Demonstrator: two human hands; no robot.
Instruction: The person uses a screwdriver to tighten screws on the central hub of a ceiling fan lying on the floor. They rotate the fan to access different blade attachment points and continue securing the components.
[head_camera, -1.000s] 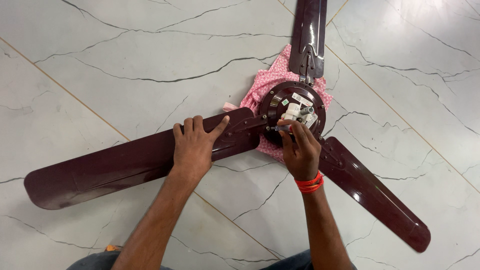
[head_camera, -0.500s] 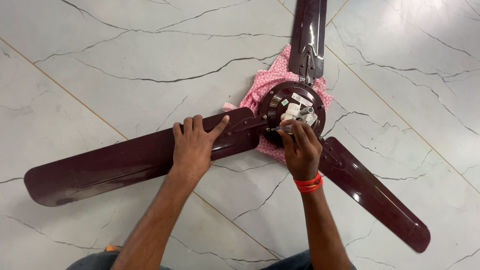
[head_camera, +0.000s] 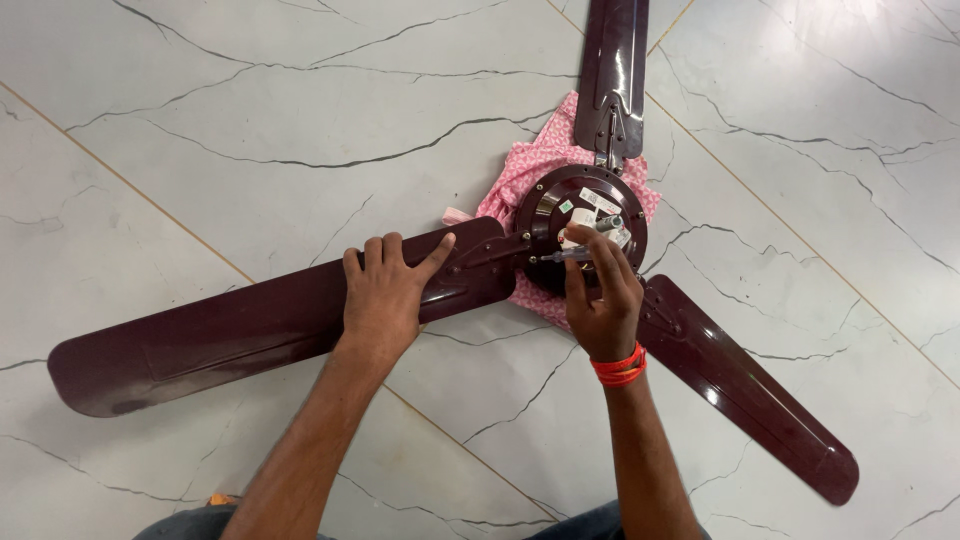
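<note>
Your left hand (head_camera: 385, 295) lies flat and open on the left blade (head_camera: 270, 325), pinning the fan on the floor (head_camera: 230, 130). Your right hand (head_camera: 600, 300) pinches a screwdriver (head_camera: 570, 256) at the hub (head_camera: 580, 215), which sits on a pink cloth (head_camera: 525, 175). If that cloth slides, the tip may skip off and scratch the hub.

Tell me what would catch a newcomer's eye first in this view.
A dark maroon three-bladed ceiling fan sprawls across the white marble-patterned tile floor, its round motor hub resting on a pink patterned cloth upper right of centre. The left hand lies flat on the left blade, while the right hand, above an orange wristband, holds a thin tool at the hub.
</note>
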